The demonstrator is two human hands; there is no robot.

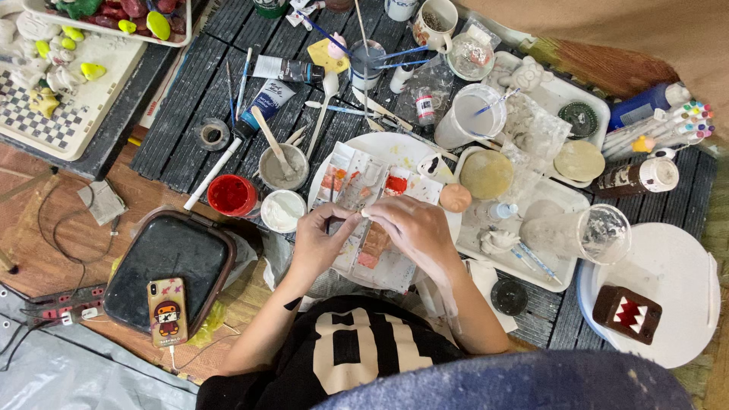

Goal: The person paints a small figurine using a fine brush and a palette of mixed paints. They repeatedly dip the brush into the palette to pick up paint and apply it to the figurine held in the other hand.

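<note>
Over the middle of the crowded dark slatted tabletop [190, 99], both hands meet above a white rectangular plastic paint palette [357, 182] smeared with red and orange. The left hand [320, 244] is curled, its fingertips pinched on a thin dark brush handle [329, 223]; the right hand [414, 229] arches over a small flat reddish-brown piece [374, 244], fingers drawn together at its upper end, though whether they grip it I cannot tell. The piece lies on the palette's near edge, directly under the hands. Room is tight: a round red paint pot [231, 195] and a white cup of pale paint [282, 210] sit just left of the left hand, and a white tray [566, 201] with a clear plastic cup [585, 234] crowds the right. Nearer left, a dark rounded case [163, 254] carries a phone with a cartoon cover [167, 311].
</note>
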